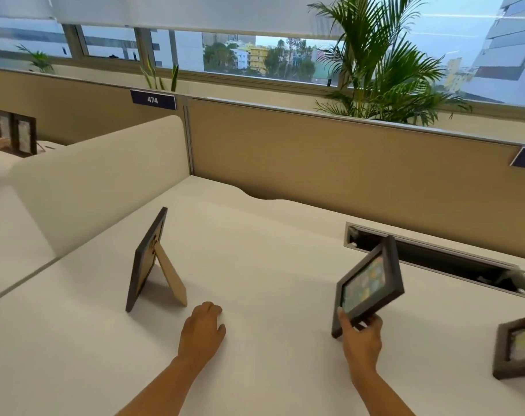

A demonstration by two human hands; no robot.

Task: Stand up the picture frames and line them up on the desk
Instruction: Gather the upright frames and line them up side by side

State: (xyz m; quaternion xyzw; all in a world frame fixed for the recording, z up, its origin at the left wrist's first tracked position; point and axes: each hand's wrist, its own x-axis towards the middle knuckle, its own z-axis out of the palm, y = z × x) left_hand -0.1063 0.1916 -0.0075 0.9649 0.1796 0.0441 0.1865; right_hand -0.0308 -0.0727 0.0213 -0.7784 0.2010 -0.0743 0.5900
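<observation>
Over the white surface (pixel 270 235), I am pinching the tilted picture frame (pixel 370 283) in my right grip (pixel 361 334), well right of the standing frame (pixel 147 259); my left grip (pixel 202 325) is lying slack and empty.

My right grip (pixel 361 334) pinches the tilted frame (pixel 369 283) at its lower edge, thumb on the front, lifted off the tabletop (pixel 270 235) with the picture side towards me. My left grip (pixel 202 328) rests on the tabletop, loosely curled and holding nothing, near the standing frame (pixel 148 259), whose easel back faces me. A third frame (pixel 519 346) sits at the right edge, partly cut off.
</observation>
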